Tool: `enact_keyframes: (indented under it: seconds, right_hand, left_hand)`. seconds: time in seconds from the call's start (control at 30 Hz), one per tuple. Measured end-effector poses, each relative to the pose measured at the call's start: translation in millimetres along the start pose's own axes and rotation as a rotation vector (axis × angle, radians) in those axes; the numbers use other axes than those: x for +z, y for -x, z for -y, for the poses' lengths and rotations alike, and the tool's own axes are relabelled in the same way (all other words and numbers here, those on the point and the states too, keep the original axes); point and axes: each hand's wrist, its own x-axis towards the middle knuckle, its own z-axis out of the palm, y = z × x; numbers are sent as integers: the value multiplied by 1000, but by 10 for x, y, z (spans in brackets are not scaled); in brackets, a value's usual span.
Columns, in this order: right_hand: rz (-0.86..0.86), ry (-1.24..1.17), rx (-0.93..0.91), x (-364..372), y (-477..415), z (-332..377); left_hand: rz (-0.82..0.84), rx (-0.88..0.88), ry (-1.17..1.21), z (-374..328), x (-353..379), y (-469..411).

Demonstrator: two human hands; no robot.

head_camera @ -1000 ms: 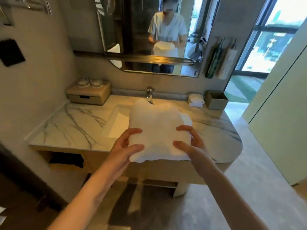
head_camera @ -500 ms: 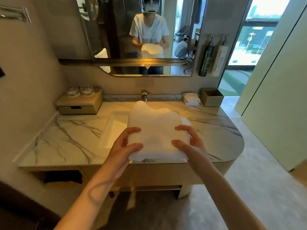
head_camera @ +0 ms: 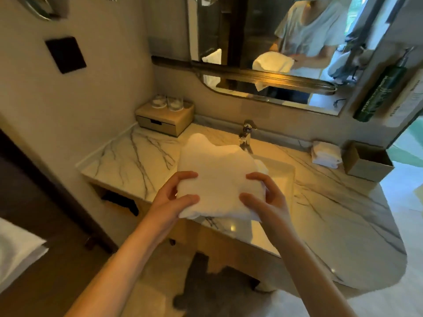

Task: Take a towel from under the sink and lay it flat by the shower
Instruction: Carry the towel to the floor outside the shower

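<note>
A folded white towel [head_camera: 218, 177] is held flat in the air above the front of the marble vanity [head_camera: 338, 213], partly covering the sink basin [head_camera: 280, 177]. My left hand [head_camera: 174, 195] grips its near left corner, thumb on top. My right hand [head_camera: 266, 197] grips the near right corner the same way. The far edge of the towel is bumpy and reaches toward the chrome tap [head_camera: 246, 136]. Under the counter on the left, an open shelf [head_camera: 121, 202] holds something dark. No shower is visible.
A wooden drawer box [head_camera: 163, 121] with two glasses stands at the back left of the counter. Small folded white cloths [head_camera: 326, 154] and an open box [head_camera: 366, 164] sit at the back right. A mirror [head_camera: 263, 49] hangs above. White fabric [head_camera: 16, 252] lies at the lower left. Pale floor stretches right.
The view has swung left and tilted, so the vanity now runs diagonally. Both hands keep the same hold on the towel, still level in front of me.
</note>
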Motion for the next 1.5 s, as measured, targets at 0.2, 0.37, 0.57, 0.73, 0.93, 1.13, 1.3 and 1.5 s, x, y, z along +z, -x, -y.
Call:
enact_keyframes:
  seconds: [0.2, 0.37, 0.57, 0.73, 0.93, 1.13, 1.3, 1.5]
  right_hand:
    - [308, 61, 86, -76, -220, -42]
    - [620, 44, 83, -73, 23, -90]
    - [863, 54, 64, -82, 651, -68]
    - [971, 30, 95, -301, 1339, -44]
    - [1015, 30, 172, -852, 2405, -60]
    - [1034, 82, 221, -1578, 3346, 24]
    - [1075, 96, 218, -2029, 3807, 209]
    - [1212, 72, 178, -2624, 4086, 353]
  left_hand:
    - [-347, -27, 50, 130, 268, 601]
    - [-651, 25, 124, 296, 649, 1433]
    - [-866, 69, 118, 399, 1081, 2453]
    - [-970, 90, 134, 460, 1568, 3223]
    - [-1067, 91, 114, 700, 2328, 4281]
    - [-1074, 85, 140, 928, 3147, 5216]
    - [-1108, 129, 152, 983, 3749, 5683]
    - [-1213, 242, 157, 1223, 4598, 5995]
